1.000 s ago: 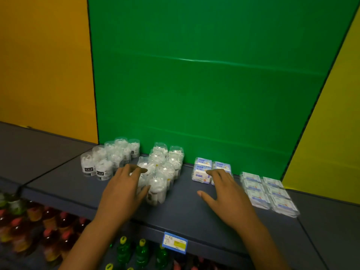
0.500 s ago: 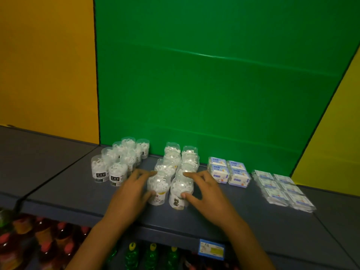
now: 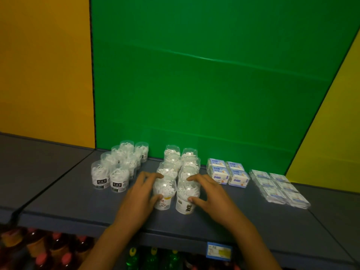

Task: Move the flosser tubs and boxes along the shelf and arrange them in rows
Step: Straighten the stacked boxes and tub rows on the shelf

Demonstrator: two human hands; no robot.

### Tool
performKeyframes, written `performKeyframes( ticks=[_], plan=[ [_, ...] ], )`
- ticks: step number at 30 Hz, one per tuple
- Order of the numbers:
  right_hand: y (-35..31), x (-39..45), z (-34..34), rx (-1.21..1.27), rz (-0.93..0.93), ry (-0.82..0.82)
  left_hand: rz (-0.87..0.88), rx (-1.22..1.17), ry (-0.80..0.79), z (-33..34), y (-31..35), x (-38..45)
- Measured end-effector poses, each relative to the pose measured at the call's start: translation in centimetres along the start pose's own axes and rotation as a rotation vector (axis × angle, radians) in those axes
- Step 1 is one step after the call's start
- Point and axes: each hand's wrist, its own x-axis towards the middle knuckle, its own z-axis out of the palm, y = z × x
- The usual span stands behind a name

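Tubs (image 3: 176,184) partly behind hands (image 3: 139,199).

grey shelf (image 3: 78,207) bears flosser tubs (image 3: 176,172), boxes (image 3: 227,173).

Below and behind my shelf
A blue price tag (image 3: 219,251) on the edge; red-capped bottles (image 3: 56,248) and green bottles (image 3: 152,258) underneath; a green panel (image 3: 214,84) behind.

I see open shelf (image 3: 78,207) in front of the middle tubs (image 3: 176,172). A narrow lane separates them from the left tubs (image 3: 116,168); the boxes (image 3: 227,173) crowd their right, leaving only a slim gap.
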Motion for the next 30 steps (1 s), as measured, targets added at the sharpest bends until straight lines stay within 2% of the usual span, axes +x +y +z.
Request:
performKeyframes(
  ticks=[9, 13, 17, 25, 30],
  plan=[
    [0.3, 0.3, 0.0, -0.012, 0.006, -0.013, 0.015, 0.029, -0.034, -0.4, -0.8, 0.5],
    [1.0, 1.6, -0.6, 0.018, 0.014, 0.098, -0.018, -0.095, 0.037, -1.0, -1.1, 2.1],
    [1.8, 3.7, -0.9, -0.015, 0.042, 0.144, -0.048, -0.111, 0.077, -1.1, -1.8, 5.0],
    [3.8, 7.7, -0.7, 0.042, 0.064, 0.004, -0.131, -0.188, -0.049, 0.2, -2.2, 9.0],
    [4.8, 8.1, -0.9, 0.087, 0.042, -0.018, -0.185, -0.224, -0.055, 0.9, -2.2, 9.1]
  ],
)
